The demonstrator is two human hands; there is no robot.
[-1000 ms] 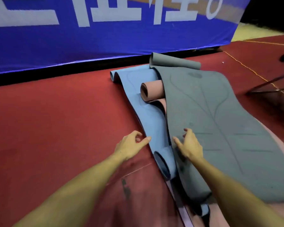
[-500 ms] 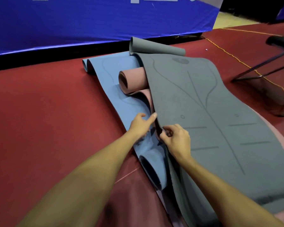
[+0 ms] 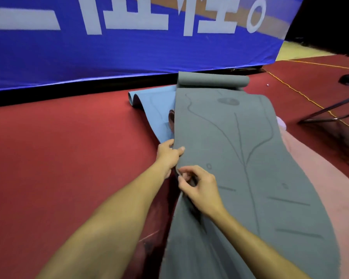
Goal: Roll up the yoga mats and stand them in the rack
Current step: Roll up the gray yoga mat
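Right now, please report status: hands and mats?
Both hands, left and right, pinch grey mat edge. Mat unrolled, covering blue mat, pink mat.

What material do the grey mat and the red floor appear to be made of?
Grey mat: probably soft rubber or foam with a matte finish; it bends in smooth waves and carries darker printed or scored lines. Red floor: probably low-pile carpet or felt; it looks dull and slightly fuzzy, with no shine.

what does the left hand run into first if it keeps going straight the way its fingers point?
The left hand already grips the grey mat by its left edge, fingers pointing right and away. Straight on it would push into that mat first; the pink mat beneath probably comes next, though depth is unclear.
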